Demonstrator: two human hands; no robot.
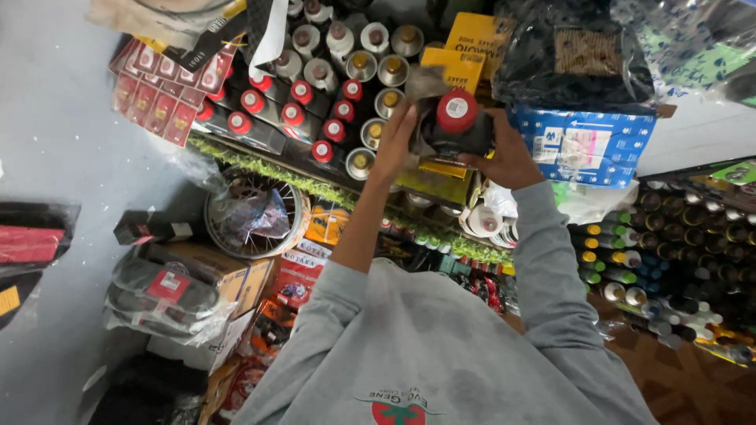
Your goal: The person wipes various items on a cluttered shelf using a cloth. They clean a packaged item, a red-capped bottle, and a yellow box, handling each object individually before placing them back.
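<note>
Both my hands are raised in front of a crowded shelf. My right hand (504, 149) grips a black bottle with a red cap (457, 118) from the right side. My left hand (395, 138) is at the bottle's left side and holds a grey cloth (429, 79) bunched against its top. Just behind the bottle stand yellow boxes (465, 55). Grey sleeves cover my arms up to the forearms.
Rows of red-capped black bottles (291, 110) and silver, gold-capped bottles (370, 63) fill the shelf at left. A blue-and-white box (583, 145) sits at right under a bagged dark item (575, 55). Spray cans (677, 260) lie far right. A spoked wheel (256, 212) and cardboard boxes (220, 275) stand below left.
</note>
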